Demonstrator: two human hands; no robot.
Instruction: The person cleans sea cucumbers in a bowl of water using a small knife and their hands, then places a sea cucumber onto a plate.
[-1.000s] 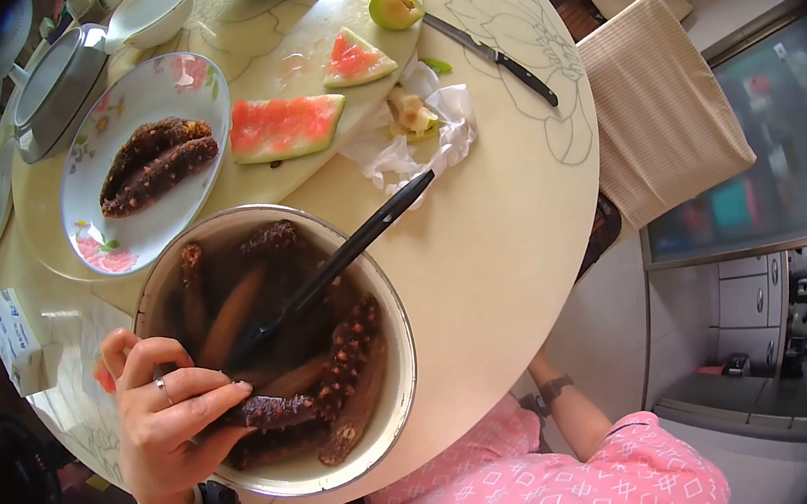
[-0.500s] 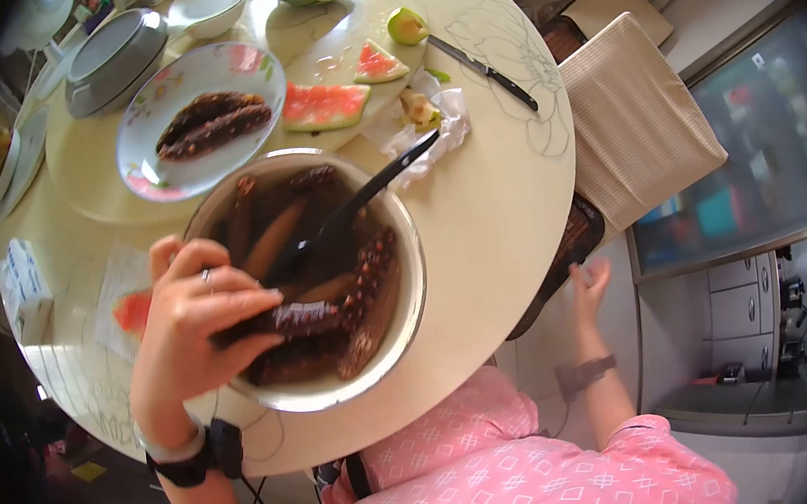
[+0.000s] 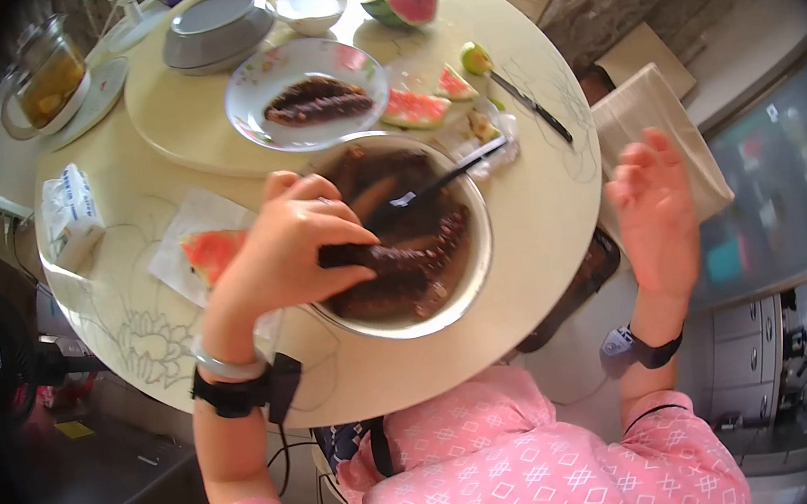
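My left hand (image 3: 294, 243) reaches over a pot (image 3: 486, 242) of dark liquid, fingers and thumb closed around one end of a dark, bumpy sea cucumber (image 3: 414, 253). Its far end lies among others in the liquid. A black-handled utensil (image 3: 459, 171) leans on the pot's right rim, its head in the liquid. Behind the pot, a flowered plate (image 3: 245, 95) carries dark sea cucumbers (image 3: 317, 101). My right hand (image 3: 655, 211), slightly blurred, is raised off the table's right edge, holding nothing, fingers spread.
Watermelon pieces (image 3: 416, 109), a green fruit (image 3: 475, 58) and a knife (image 3: 537, 110) lie right of the plate. Another watermelon slice (image 3: 212, 253) sits on tissue at left. A tissue pack (image 3: 72, 217), stacked bowls (image 3: 217, 31) and a glass teapot (image 3: 50, 84) stand farther round.
My right hand has risen from low beside the table to near the chair's height in view. My left hand keeps its grip on the sea cucumber. The view has shifted.
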